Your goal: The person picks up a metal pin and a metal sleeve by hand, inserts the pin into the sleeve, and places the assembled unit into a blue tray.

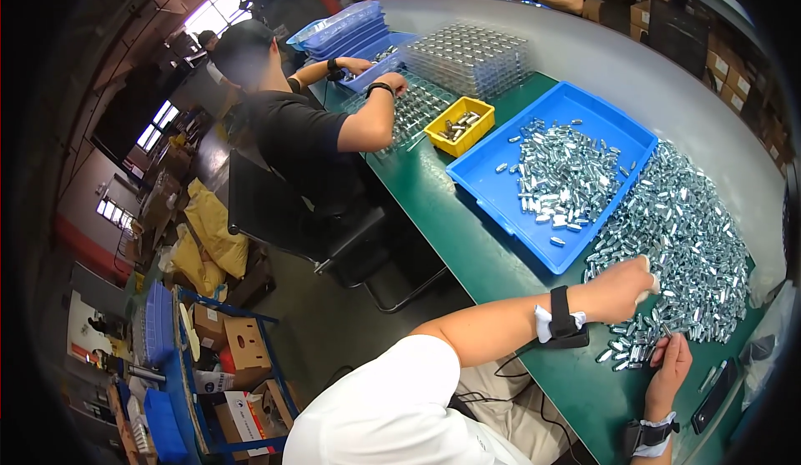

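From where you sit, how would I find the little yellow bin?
Start at the long green table and find the big blue tray of small silver parts. The yellow bin sits just beyond its far-left corner, beside the co-worker's elbow. It is the only yellow container there, small, holding few parts.

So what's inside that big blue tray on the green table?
The blue tray holds a loose heap of small shiny metal pieces, mostly toward its far right side. Much of the tray's floor shows bare blue. Whatever lies beneath the heap is covered.
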Demonstrator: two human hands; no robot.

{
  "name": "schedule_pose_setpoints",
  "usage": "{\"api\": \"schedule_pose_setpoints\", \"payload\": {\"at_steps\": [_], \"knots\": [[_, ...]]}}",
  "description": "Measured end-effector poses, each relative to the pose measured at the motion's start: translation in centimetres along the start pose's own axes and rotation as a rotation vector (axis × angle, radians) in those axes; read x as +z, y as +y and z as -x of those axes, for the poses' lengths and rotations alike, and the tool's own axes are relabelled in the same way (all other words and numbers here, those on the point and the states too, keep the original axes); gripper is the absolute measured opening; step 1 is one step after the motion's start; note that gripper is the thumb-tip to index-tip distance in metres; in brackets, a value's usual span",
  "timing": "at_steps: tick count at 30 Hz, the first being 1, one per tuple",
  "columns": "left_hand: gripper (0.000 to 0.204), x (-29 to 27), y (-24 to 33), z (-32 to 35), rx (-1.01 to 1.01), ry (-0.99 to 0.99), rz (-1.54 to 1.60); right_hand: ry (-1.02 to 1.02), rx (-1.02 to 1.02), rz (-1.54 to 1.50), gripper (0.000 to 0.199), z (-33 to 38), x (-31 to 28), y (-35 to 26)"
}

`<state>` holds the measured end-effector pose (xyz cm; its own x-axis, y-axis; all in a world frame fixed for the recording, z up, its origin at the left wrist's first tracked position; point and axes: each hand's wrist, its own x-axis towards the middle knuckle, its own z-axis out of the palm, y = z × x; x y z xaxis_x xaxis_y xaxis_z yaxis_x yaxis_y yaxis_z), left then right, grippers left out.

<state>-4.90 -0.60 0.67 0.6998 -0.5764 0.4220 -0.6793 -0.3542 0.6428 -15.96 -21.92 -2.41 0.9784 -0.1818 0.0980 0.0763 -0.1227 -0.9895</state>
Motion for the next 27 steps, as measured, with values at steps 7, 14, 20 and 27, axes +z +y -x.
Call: {"api": "schedule_pose_setpoints", "payload": {"at_steps": [7, 14, 20, 27], "knots": [[0.018, 1.6, 3.4, -0.7, -0.185, -0.128, 0.822, 0.046, 0.008, 0.013, 0.036, 1.2, -1.5, -0.4], [0.015, -0.1, 2.4, -0.7, -0.420, -0.108, 0.935, -0.036, 0.045, -0.042, 0.035, -0.3, 0.9, -1.6], [0.018, 1.1, 3.6, -1.0, -0.413, -0.155, 1.003, -0.026, 0.054, -0.054, 0.033, 0.2, -0.3, -2.3], [0.016, 0.9, 3.6, -0.6, -0.536, -0.158, 0.958, -0.057, 0.039, -0.035, 0.034, 0.2, 0.0, -2.1]]}}
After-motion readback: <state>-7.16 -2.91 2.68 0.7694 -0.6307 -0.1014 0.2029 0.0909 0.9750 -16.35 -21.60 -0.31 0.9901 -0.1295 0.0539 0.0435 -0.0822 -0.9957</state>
